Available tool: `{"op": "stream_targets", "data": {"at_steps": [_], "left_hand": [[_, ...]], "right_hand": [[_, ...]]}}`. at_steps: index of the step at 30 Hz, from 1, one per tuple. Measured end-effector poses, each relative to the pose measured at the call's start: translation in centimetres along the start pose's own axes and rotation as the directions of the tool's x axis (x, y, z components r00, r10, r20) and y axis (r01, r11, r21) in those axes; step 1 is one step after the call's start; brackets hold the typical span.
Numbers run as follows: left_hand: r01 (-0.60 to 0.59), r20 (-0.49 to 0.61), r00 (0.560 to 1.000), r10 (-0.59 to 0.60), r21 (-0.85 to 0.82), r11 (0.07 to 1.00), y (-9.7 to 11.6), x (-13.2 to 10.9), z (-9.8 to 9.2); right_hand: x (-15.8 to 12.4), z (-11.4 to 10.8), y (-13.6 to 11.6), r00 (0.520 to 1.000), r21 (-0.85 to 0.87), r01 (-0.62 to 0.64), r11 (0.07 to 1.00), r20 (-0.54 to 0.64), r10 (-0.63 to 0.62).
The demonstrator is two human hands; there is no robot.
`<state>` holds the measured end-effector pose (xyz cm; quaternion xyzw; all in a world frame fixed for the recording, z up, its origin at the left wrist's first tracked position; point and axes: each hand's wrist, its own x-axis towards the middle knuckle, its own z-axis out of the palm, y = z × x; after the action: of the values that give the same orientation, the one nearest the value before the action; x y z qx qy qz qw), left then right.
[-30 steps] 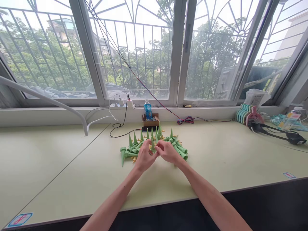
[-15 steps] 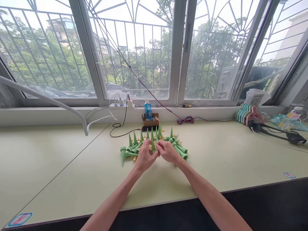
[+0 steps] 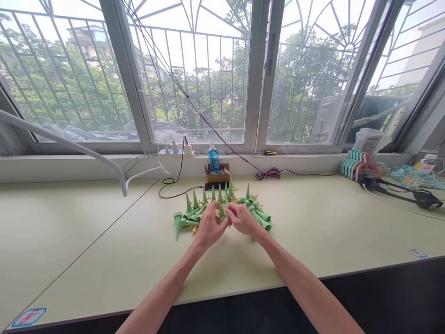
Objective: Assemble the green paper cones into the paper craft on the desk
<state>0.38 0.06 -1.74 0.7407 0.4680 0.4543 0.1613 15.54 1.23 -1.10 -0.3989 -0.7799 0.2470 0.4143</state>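
Between my two hands a green plastic cone spike (image 3: 221,210) points upward. My left hand (image 3: 209,226) has its fingers and thumb curled around this spike's lower part. My right hand (image 3: 244,220) pinches at the spike's right side, where a bit of yellow shows at the fingertips, likely a small yellow fitting; the fingers mostly cover it. Around both hands lie more green spikes (image 3: 262,218), some on their sides with open ends showing. Several others (image 3: 195,199) stand point up in a row behind, with yellow fittings (image 3: 193,230) among them.
Behind the spikes lie a black phone (image 3: 216,186) on a cable and a small cardboard box (image 3: 222,174) with a blue-labelled bottle (image 3: 213,159). A bundled red-blue cable (image 3: 268,173) is farther right. Hangers (image 3: 365,167) and a black head strap (image 3: 399,191) lie at the far right.
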Motion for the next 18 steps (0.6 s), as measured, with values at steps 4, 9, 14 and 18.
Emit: {"op": "stream_targets", "data": {"at_steps": [4, 9, 14, 18], "left_hand": [[-0.017, 0.002, 1.000, 0.017, 0.009, 1.000, -0.15, 0.02, 0.06], [-0.014, 0.018, 1.000, 0.013, 0.016, 1.000, 0.11, 0.02, -0.07], [-0.007, 0.017, 1.000, 0.006, 0.030, 1.000, 0.14, -0.06, -0.10], [-0.017, 0.010, 1.000, 0.016, 0.040, 0.999, -0.06, -0.08, -0.02]], "right_hand": [[0.01, 0.01, 0.10, 1.000, -0.019, -0.007, 1.000, 0.000, 0.007], [-0.02, 0.00, 0.20, 1.000, -0.049, -0.008, 0.999, -0.010, 0.008], [-0.05, 0.03, 0.21, 1.000, -0.060, -0.003, 0.998, -0.014, 0.002], [-0.06, 0.09, 0.29, 1.000, -0.075, -0.003, 0.997, -0.017, 0.002]]}}
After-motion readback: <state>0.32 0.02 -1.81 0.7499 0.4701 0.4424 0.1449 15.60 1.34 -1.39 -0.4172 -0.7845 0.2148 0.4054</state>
